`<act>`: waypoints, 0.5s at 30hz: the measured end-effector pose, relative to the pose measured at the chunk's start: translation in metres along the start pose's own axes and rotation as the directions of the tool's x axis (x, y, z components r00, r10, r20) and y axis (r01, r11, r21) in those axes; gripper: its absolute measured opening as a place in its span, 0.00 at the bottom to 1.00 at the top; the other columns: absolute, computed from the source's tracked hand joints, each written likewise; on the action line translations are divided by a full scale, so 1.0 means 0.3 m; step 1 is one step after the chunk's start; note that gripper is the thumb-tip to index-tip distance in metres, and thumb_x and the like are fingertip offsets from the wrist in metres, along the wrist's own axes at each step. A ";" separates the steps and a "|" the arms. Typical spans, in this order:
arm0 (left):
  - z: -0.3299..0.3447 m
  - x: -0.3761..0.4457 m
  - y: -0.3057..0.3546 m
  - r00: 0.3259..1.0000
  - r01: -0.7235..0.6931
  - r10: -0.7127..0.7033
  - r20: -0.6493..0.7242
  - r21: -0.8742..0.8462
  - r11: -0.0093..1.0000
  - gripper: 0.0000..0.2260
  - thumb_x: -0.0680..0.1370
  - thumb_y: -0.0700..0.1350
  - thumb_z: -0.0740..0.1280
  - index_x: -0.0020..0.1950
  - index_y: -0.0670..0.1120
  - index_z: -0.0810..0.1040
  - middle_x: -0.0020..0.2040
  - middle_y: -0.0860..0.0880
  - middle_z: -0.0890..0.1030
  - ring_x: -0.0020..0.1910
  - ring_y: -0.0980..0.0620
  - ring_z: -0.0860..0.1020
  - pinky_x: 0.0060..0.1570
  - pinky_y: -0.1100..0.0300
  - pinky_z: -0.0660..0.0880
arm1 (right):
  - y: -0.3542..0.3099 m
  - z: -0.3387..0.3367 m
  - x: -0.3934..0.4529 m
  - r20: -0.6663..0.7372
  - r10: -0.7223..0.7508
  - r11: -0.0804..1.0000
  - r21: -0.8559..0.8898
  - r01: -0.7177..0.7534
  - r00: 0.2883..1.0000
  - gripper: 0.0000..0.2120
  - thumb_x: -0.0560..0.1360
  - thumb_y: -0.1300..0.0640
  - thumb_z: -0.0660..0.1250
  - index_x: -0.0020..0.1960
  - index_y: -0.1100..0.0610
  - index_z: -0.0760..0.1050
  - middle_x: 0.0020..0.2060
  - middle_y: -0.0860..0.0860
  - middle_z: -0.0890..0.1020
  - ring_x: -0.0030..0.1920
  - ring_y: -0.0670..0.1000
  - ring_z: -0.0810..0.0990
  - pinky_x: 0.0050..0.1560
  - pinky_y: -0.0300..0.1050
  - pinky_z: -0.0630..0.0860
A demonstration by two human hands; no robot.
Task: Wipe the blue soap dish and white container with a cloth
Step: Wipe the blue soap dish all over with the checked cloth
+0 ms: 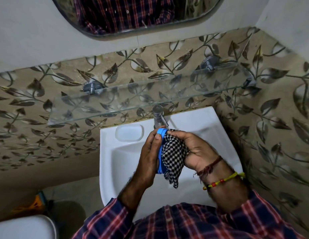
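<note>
Soap dish (161,149) on edge in left hand (148,157) grip, right hand (198,150) clutching cloth (174,156), over basin (126,169)

Home bathroom: white washbasin (219,135), tap (158,116), wall mirror (133,14), glass shelf (133,100).

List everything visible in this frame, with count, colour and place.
Blue plastic soap dish: one, blue, held on edge over the basin.
Checked cloth: one, black and white, pressed into the dish.
White ceramic washbasin: one, white, against the tiled wall.
Chrome tap: one, silver, at the basin's back rim.
Clear glass shelf: one, transparent, above the basin.
Wall mirror: one, top of frame.
Left hand: grip on the dish.
Right hand: grip on the cloth.
</note>
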State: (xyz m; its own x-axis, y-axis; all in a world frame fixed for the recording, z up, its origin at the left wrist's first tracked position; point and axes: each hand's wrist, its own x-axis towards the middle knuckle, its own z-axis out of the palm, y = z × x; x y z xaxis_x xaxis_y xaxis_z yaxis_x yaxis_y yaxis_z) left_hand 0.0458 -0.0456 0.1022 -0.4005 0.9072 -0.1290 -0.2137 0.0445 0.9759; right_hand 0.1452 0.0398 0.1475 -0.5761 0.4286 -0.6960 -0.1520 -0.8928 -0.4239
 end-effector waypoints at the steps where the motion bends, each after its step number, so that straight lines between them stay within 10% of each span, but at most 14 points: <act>1: -0.003 -0.003 -0.006 1.000 0.001 -0.001 0.001 -0.004 1.000 0.18 0.81 0.59 0.61 0.68 0.55 0.78 0.63 0.49 0.84 0.64 0.49 0.82 0.57 0.62 0.78 | 0.002 0.001 -0.004 0.007 0.005 1.000 -0.004 -0.005 1.000 0.08 0.76 0.63 0.66 0.51 0.66 0.82 0.45 0.63 0.85 0.46 0.61 0.84 0.55 0.57 0.79; 15: -0.107 0.015 -0.012 0.984 0.161 -0.170 -0.055 -0.142 0.977 0.25 0.81 0.66 0.59 0.71 0.53 0.77 0.68 0.41 0.80 0.66 0.40 0.79 0.68 0.40 0.74 | -0.017 -0.023 0.000 0.146 -0.353 0.855 -0.351 0.382 0.924 0.11 0.70 0.68 0.74 0.51 0.69 0.81 0.41 0.62 0.85 0.40 0.57 0.84 0.42 0.47 0.82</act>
State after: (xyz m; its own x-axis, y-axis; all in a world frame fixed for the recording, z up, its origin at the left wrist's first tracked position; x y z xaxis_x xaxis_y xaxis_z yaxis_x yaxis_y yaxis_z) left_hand 0.0161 -0.0551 0.0924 -0.4066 0.8620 -0.3028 -0.4002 0.1299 0.9072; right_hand 0.1516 0.0454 0.1457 -0.5964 0.6907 -0.4090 -0.0677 -0.5510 -0.8318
